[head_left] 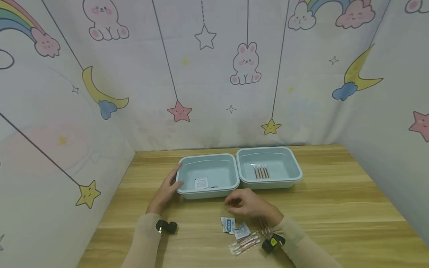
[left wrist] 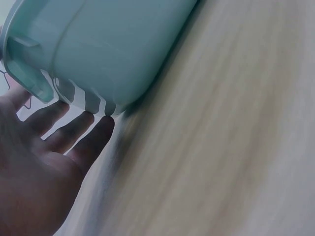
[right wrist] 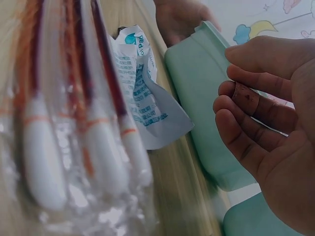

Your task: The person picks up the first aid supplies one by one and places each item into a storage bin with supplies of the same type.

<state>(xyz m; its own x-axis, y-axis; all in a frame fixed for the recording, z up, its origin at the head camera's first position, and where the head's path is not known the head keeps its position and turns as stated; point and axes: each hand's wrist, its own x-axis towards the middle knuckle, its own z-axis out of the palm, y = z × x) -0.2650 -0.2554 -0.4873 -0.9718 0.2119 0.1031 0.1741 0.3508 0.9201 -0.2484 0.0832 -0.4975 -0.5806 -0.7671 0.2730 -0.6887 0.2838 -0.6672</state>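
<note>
My left hand rests on the left end of a pale blue basin. Its thumb lies at the near rim, and in the left wrist view extended fingers touch the outer wall. Near this basin's front right corner hovers my right hand, its fingers loosely bent, with nothing visible between them. A brownish band wraps one finger. Below that hand lie two crumpled white-and-blue pad packets and clear-wrapped cotton swabs with red-brown sticks. More wrapped swabs sit partly under the right wrist.
Inside the left basin are a white packet and a small thin item, too small to identify. A second pale blue basin adjoins it on the right, holding several swabs in a row. A patterned curtain hangs behind the wooden table.
</note>
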